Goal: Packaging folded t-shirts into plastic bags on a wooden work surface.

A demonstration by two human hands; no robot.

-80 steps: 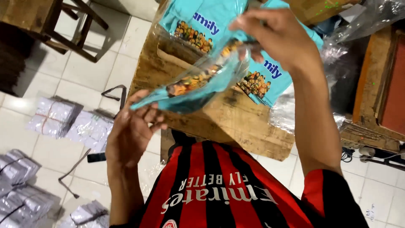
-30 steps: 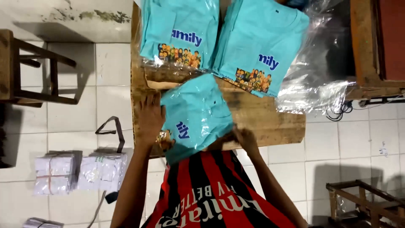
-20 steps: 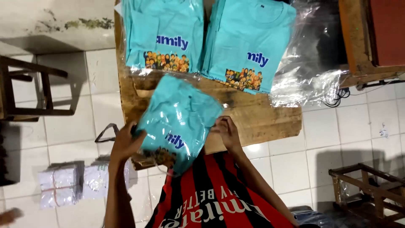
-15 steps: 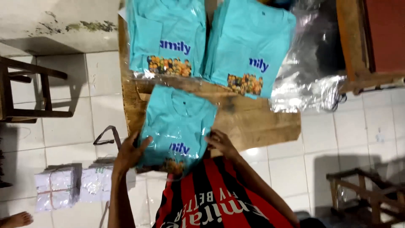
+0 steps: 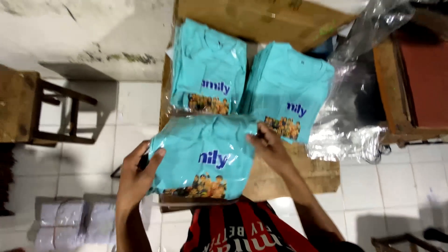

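I hold a folded turquoise T-shirt in a clear plastic bag (image 5: 203, 156) flat over a low wooden table (image 5: 289, 175). My left hand (image 5: 137, 175) grips its left edge. My right hand (image 5: 270, 147) holds its right edge, fingers closed on the plastic. The shirt has blue lettering and a colourful print near its lower edge. Just beyond it lie two stacks of the same turquoise shirts, one on the left (image 5: 207, 74) and one on the right (image 5: 287, 88), both on the table.
Loose clear plastic bags (image 5: 354, 93) are heaped right of the stacks. A wooden bench (image 5: 406, 79) stands at far right, a wooden stool (image 5: 28, 107) at left. White wrapped packs (image 5: 70, 224) lie on the tiled floor at lower left.
The bagged shirt was lifted high and slanted, then brought down and laid flat in front of the two stacks. Both hands shifted to its side edges.
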